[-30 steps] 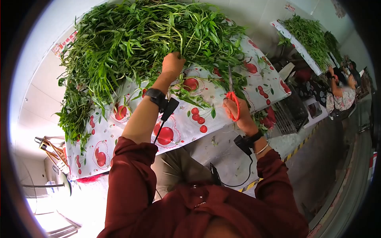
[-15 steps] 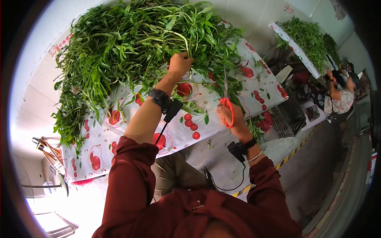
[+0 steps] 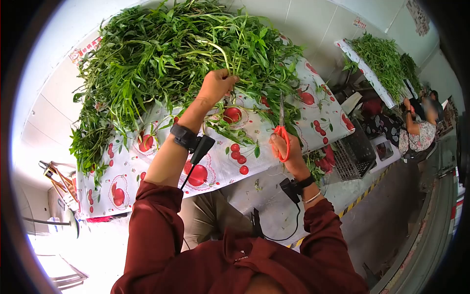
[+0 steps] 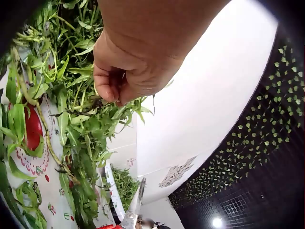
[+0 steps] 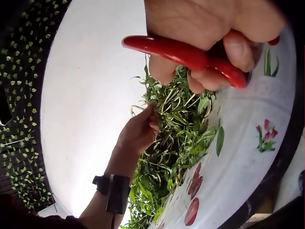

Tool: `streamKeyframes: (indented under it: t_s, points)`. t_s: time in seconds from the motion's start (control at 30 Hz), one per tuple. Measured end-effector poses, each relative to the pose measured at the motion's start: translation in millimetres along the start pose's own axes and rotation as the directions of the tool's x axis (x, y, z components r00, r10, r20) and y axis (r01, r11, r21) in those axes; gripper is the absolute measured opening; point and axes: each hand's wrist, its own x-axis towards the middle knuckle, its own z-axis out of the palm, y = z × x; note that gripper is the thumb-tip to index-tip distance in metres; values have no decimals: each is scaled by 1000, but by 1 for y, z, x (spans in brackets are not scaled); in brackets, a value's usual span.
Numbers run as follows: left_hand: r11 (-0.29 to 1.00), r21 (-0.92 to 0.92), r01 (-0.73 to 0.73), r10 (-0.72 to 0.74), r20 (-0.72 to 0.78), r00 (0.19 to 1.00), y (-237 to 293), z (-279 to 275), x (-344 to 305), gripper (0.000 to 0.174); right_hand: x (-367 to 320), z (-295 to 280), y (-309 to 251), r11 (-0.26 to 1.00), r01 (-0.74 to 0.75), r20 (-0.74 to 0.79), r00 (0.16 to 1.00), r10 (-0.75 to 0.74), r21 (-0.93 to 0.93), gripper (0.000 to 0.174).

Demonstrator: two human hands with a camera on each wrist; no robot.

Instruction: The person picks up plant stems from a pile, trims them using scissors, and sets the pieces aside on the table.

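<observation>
A big heap of leafy green stems [image 3: 147, 63] covers the back of the table. At its front edge my left hand [image 3: 214, 87] pinches a pale green stem [image 3: 226, 58] between thumb and fingers; the stem bends up and back into the heap. In the left wrist view the thumb and fingertips of my left hand [image 4: 138, 67] meet just over the leaves. My right hand [image 3: 290, 156] holds scissors [image 3: 282, 131] by their orange-red handles, blades pointing away over the table. In the right wrist view, fingers curl through the scissors' handles [image 5: 176, 51].
A white tablecloth [image 3: 264, 157] printed with red fruit carries some loose sprigs [image 3: 227, 130]. To the right stand a dark plastic crate [image 3: 353, 157] and another table with greens [image 3: 379, 63]. A seated person [image 3: 418, 130] works beyond it.
My left hand has shifted a little to the right along the heap's edge, and a pale stem now stands out bent above it. The scissors stay in my right hand, nearly in place.
</observation>
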Motion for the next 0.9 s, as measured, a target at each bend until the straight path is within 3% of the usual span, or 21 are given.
streamKeyframes:
  t_s: [0.3,0.47,0.77,0.9]
  points:
    - [994,-100,-50,50,5,999,30,-40,-59,18,-2,4,-6,992,53,-32,998,-57,-111,29]
    - [966,-228,-122,104,-92,990,44,-59,-87,18,-2,6,-7,995,27,-45,998,-32,-97,31]
    - [923,-346,-170,125,-149,981,32,-82,-104,16,2,7,-5,995,-13,-87,996,5,-98,32]
    - [920,-346,-185,121,-197,973,26,-80,-110,15,7,7,-16,973,-48,-56,998,36,-224,35]
